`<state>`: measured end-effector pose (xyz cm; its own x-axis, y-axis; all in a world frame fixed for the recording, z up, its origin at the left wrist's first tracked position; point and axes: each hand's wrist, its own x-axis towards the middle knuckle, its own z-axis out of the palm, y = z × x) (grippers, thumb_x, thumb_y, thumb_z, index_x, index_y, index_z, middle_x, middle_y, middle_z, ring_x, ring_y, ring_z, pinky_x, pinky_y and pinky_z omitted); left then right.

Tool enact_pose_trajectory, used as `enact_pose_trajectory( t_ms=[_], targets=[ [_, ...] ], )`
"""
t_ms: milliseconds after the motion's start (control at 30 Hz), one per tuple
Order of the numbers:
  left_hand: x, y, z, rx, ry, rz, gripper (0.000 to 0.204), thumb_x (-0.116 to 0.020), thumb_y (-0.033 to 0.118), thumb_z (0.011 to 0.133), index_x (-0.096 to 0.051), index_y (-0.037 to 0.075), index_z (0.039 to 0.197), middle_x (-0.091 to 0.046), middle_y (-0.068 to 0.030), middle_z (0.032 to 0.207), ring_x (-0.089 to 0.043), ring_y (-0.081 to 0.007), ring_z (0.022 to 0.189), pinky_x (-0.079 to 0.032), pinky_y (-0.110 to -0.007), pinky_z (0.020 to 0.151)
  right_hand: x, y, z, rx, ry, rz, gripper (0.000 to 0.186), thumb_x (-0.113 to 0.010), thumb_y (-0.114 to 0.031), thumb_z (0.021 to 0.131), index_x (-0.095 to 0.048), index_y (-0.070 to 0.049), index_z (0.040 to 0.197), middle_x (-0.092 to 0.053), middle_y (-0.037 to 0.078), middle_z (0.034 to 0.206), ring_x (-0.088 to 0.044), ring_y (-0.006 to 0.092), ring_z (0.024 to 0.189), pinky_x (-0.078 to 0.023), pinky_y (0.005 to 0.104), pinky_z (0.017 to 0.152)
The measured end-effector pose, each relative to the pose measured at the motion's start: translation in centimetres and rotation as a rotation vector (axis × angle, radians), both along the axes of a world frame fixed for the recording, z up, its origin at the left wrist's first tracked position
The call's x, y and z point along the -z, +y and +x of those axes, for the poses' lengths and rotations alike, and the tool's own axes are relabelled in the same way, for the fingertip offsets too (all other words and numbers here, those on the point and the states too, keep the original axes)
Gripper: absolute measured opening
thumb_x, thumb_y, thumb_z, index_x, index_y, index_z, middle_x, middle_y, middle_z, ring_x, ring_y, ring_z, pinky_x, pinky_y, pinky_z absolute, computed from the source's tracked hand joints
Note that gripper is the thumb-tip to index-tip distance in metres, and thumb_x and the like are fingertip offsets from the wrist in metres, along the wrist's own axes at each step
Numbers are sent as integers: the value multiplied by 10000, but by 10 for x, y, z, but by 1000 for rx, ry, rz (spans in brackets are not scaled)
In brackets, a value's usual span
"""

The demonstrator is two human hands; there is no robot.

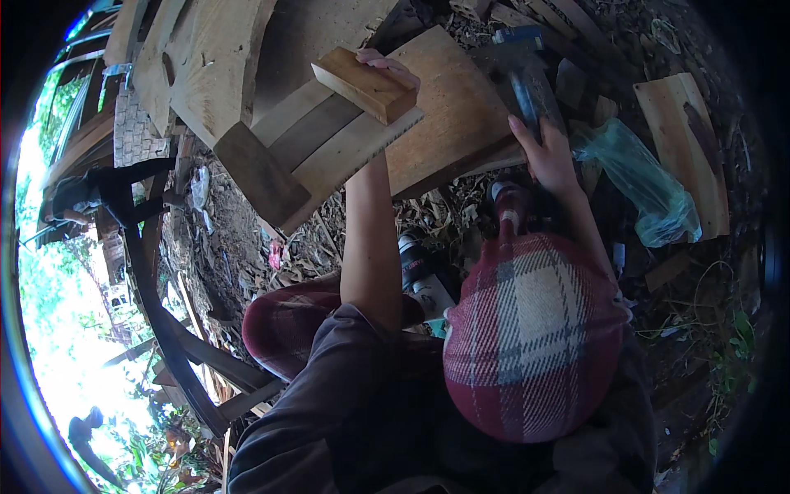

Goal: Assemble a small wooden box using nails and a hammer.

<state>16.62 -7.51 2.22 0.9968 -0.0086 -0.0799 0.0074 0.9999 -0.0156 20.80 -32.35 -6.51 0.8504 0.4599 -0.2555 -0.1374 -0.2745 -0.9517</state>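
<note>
In my left hand (pixel 388 66) is a small wooden panel (pixel 317 136), made of slats side by side with a thicker block across each end. Its fingers curl over the far block while the forearm passes beneath the panel. To the right, my right hand (pixel 550 156) is at the near end of a shiny grey, elongated tool (pixel 533 92). The thumb sticks out to the side and the other fingers, partly hidden, close at the tool's end; its exact kind is unclear. Between the hands lies a broad wooden board (pixel 448 103).
Large planks (pixel 214 62) lie at the far left. A crumpled clear plastic bag (pixel 646 181) and a wood piece (pixel 687 156) are at the right. A blue box (pixel 518 35) sits beyond. Another person (pixel 107 193) stands at the left. Dry leaves cover the ground.
</note>
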Motion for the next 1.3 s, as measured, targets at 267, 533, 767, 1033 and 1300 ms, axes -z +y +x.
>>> enact_pose_trajectory(
  t_ms=[267,533,767,1033,1300],
  targets=[
    [14,35,-16,145,-73,242,293,-563,334,888,-579,112,1078,-602,41,996,-516,-124,1013,-347,-319,932,37,-14,-6,-11,-82,-81,514,-594,-494,884,-599,19,853,-556,77,616,-587,178,633,-441,348,607],
    [-13,-8,-10,133,-294,345,415,-484,381,935,-489,54,1191,-570,-1,997,-453,-179,958,-333,-343,921,25,-20,-10,28,134,-52,434,-627,-425,890,-572,-6,793,-516,42,580,-511,137,540,-402,315,509],
    [20,-12,-11,277,-449,87,467,-510,379,913,-462,55,1245,-532,-26,1089,-454,-208,1099,-322,-406,995,29,-16,-17,4,-2,33,414,-594,-409,918,-559,-21,775,-492,5,576,-448,73,506,-330,265,457],
    [-3,-11,-55,317,-372,475,439,-491,375,921,-487,39,1203,-557,-48,1065,-483,-218,1078,-342,-409,968,-12,-29,-3,108,90,105,407,-567,-434,931,-523,-45,818,-463,-10,571,-395,55,398,-300,227,369],
    [-45,16,-77,299,-223,987,421,-472,371,929,-512,22,1162,-583,-69,1040,-511,-227,1056,-362,-412,942,-27,-25,-14,110,153,174,395,-552,-433,940,-500,-58,826,-443,-11,561,-387,57,383,-289,221,354]
  ],
)
